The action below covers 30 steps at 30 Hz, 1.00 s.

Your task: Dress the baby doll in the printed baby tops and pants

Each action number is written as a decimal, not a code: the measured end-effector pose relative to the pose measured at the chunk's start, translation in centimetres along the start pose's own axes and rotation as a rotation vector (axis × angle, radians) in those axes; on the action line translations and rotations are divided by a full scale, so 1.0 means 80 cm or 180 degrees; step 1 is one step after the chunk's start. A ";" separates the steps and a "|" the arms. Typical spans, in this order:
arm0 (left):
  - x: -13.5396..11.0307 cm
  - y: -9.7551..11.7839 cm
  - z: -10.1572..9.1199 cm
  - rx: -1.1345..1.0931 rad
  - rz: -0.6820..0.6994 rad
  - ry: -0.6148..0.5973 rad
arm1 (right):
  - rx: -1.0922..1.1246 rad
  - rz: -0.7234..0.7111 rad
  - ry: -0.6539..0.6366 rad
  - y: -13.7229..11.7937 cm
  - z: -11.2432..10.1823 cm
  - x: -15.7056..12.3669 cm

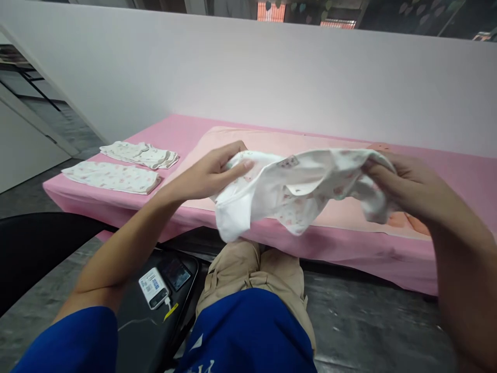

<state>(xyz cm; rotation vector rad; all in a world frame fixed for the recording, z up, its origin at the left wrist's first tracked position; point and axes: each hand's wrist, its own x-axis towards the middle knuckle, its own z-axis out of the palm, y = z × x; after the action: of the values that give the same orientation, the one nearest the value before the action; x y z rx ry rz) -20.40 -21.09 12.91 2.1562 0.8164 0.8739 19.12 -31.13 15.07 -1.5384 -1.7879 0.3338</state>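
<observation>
A small white garment (272,186) with a faint pink print hangs in the air between my hands, above the near side of the bed. It looks like a baby's top, and a printed tag patch shows near its upper edge. My left hand (223,168) pinches one end, thumb on top. At the other end, my right hand (396,178) has its fingers closed on the cloth, partly inside its folds and a little blurred. The garment's loose lower edges droop toward the bed's front edge.
Two folded printed garments, one nearer (112,177) and one farther (140,153), lie on the left of the pink bed sheet (171,127). A peach cloth (233,135) covers the middle. Below left, a power bank (154,288) and a phone (176,273) rest on a black chair (135,336).
</observation>
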 end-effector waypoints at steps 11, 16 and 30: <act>0.255 -0.263 -0.028 0.2468 -0.1511 -0.0589 | -0.1918 0.1199 -0.0660 0.211 0.086 0.225; 0.239 -0.389 -0.046 0.2270 -0.1598 -0.1026 | -0.1295 0.1594 -0.1055 0.325 0.107 0.197; 0.284 -0.458 -0.051 0.1161 -0.1972 0.1061 | -0.1325 0.1231 0.0923 0.387 0.148 0.262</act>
<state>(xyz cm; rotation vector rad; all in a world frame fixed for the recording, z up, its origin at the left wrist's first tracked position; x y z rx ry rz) -21.03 18.49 -4.65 1.8676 1.8087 0.7977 33.92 -0.81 -4.93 -2.1101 -1.3823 -0.0901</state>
